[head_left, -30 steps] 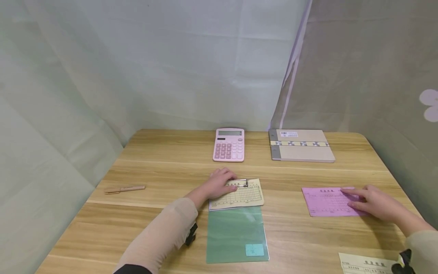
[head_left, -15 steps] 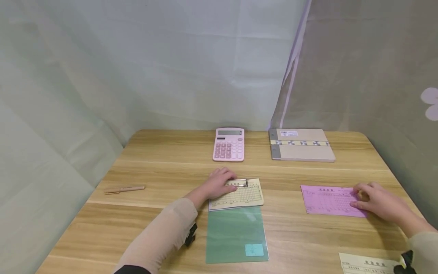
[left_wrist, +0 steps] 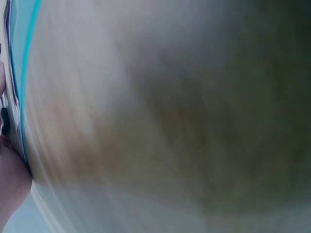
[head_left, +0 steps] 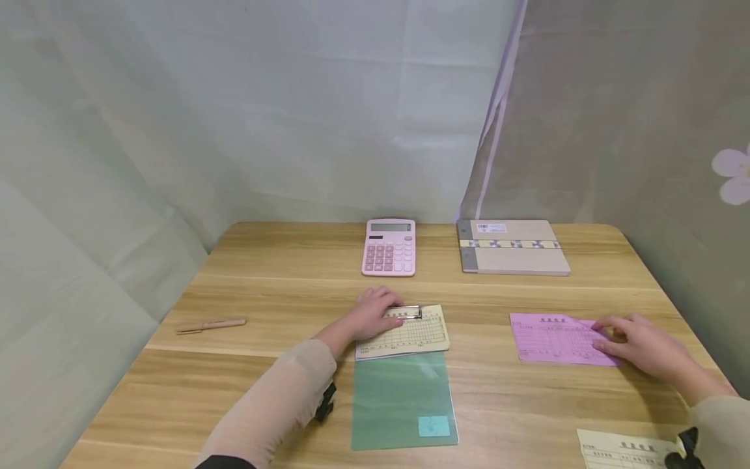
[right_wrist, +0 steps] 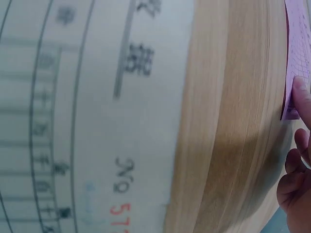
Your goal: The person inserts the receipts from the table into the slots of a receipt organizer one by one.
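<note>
Right hand (head_left: 650, 348) shifted leftward — pink sheet (head_left: 551, 340) partly hidden.

Pale draped cloth (head_left: 322, 111), darker grey cloth (head_left: 615, 111), wood-grain table (head_left: 281, 286)

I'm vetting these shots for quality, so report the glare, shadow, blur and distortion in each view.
Head: mostly sharp, with a pale glare patch on the green clipboard and a soft shadow below the right hand; left wrist: heavily blurred across most of the frame, darkest toward the right; right wrist: the yellow slip is slightly soft, and the table's grain lines bow.
</note>
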Demonstrator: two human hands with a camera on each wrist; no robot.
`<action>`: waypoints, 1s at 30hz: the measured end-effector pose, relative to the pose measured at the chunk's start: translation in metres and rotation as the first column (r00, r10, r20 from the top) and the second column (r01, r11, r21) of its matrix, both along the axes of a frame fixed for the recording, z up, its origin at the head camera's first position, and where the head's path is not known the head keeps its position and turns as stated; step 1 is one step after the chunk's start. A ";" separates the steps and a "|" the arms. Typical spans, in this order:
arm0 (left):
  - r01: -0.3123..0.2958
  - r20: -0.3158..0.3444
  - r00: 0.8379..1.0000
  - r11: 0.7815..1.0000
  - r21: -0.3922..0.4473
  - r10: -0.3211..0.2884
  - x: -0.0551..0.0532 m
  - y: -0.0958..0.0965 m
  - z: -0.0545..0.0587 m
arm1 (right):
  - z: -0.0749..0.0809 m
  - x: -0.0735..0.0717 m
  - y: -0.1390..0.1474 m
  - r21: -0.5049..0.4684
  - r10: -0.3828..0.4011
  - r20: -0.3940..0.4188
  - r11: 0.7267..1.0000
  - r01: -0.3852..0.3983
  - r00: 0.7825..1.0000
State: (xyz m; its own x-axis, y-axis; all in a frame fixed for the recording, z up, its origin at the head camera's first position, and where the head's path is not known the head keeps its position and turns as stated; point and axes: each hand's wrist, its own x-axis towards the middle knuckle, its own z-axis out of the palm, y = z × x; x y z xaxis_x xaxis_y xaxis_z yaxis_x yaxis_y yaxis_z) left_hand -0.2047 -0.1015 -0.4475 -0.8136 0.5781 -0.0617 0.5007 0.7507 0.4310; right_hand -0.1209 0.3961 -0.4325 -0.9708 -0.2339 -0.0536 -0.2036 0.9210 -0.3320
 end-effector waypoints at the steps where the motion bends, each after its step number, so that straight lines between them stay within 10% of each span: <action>1: 0.000 0.000 1.000 1.000 -0.004 0.000 0.000 0.000 0.000 | 0.000 0.000 -0.001 -0.001 -0.006 0.003 1.000 0.006 1.000; 30: -0.004 0.002 1.000 1.000 -0.007 0.004 0.002 0.000 0.003 | 0.008 0.002 -0.017 -0.010 -0.056 0.086 0.998 0.057 0.995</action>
State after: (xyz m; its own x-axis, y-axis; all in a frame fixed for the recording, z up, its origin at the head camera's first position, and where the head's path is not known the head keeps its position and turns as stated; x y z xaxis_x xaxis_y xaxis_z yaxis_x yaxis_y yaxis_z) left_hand -0.2031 -0.1014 -0.4446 -0.8158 0.5743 -0.0674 0.4966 0.7556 0.4272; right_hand -0.1190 0.3787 -0.4246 -0.9744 -0.1802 -0.1345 -0.1218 0.9258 -0.3578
